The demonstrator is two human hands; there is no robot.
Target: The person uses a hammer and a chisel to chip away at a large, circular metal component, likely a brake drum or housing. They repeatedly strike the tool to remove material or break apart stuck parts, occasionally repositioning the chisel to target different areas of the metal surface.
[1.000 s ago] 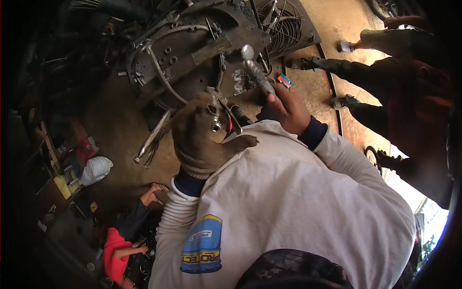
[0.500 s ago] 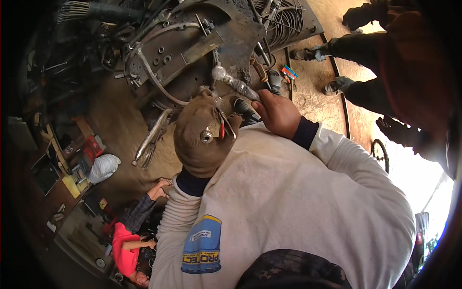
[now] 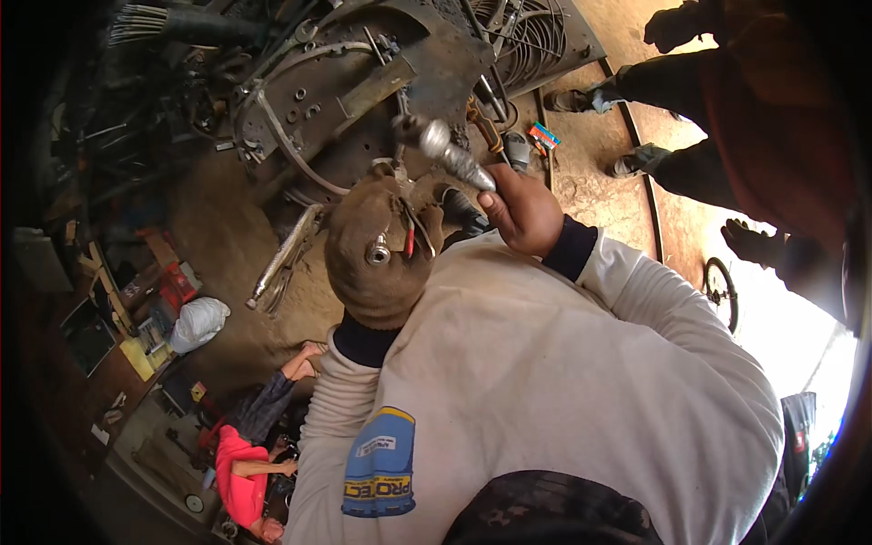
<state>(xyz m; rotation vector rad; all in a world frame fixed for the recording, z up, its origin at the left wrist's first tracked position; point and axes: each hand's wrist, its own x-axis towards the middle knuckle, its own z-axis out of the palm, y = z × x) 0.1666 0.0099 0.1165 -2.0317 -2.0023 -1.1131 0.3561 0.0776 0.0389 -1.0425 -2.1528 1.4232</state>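
My left hand (image 3: 363, 289), in a worn brown glove, is closed around a pair of locking pliers; the round end screw (image 3: 378, 251) and a red lever show at the glove. The pliers' jaws are hard to make out beyond the hand. Bare, my right hand (image 3: 527, 213) grips the handle of a metal hammer (image 3: 461, 165), thumb along it. Its head is slightly blurred and hangs over the edge of the dark steel workbench (image 3: 454, 54). On the bench lie a curved metal strip (image 3: 277, 130), a flat bar (image 3: 377, 84) and several ring-shaped pieces (image 3: 292, 116).
Another pair of locking pliers (image 3: 286, 254) hangs at the bench's near left. Coiled wire (image 3: 527, 41) lies at the far right. A person in dark trousers (image 3: 672, 100) stands on the right; one in a red shirt (image 3: 241, 472) is low at left. A white sack (image 3: 200, 320) sits left.
The hammer has lifted off the bench, its head rising and shifting slightly right. My right wrist has turned a little. My left hand has moved slightly left with the pliers.
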